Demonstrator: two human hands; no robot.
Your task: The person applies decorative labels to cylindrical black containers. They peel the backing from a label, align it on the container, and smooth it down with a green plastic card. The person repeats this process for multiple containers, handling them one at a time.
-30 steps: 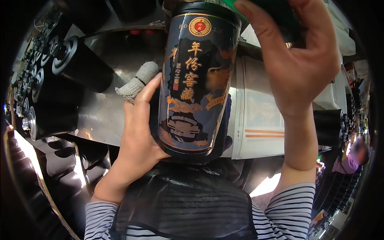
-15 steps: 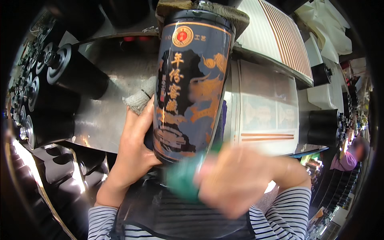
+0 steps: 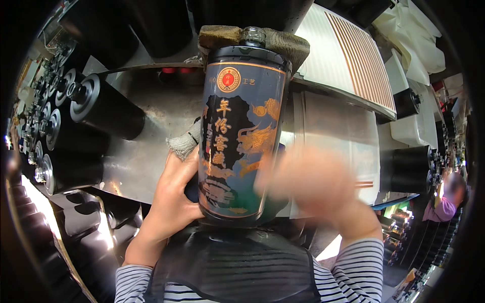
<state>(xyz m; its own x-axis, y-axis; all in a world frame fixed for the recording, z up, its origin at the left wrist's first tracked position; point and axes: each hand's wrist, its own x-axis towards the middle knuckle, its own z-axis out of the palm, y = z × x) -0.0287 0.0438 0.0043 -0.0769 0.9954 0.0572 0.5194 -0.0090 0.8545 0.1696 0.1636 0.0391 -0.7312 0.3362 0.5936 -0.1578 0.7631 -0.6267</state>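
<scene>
A black bottle (image 3: 214,151) with a gold and orange dragon decal lies lengthwise in front of me, its clear neck (image 3: 252,36) pointing away into a notched wooden block (image 3: 220,36). My left hand (image 3: 177,189) is closed round the bottle's left side, thumb near its base. A grey knit cover (image 3: 184,144) wraps one of that hand's fingers. At the bottle's lower right, my right hand (image 3: 313,177) is smeared by motion. A blurred green piece (image 3: 245,197) shows beside it, over the decal; its exact shape is unclear.
Black bottles (image 3: 108,106) stand crowded on the left of the metal table (image 3: 136,166). Decal sheets (image 3: 338,126) lie to the right, near a striped stack (image 3: 348,55) and a black bottle (image 3: 411,169). A person in purple (image 3: 442,209) is at far right.
My right hand has moved up and right from the bottle's base, with the green piece. The bottle and my left hand appear slightly lower in view, and more of the neck shows.
</scene>
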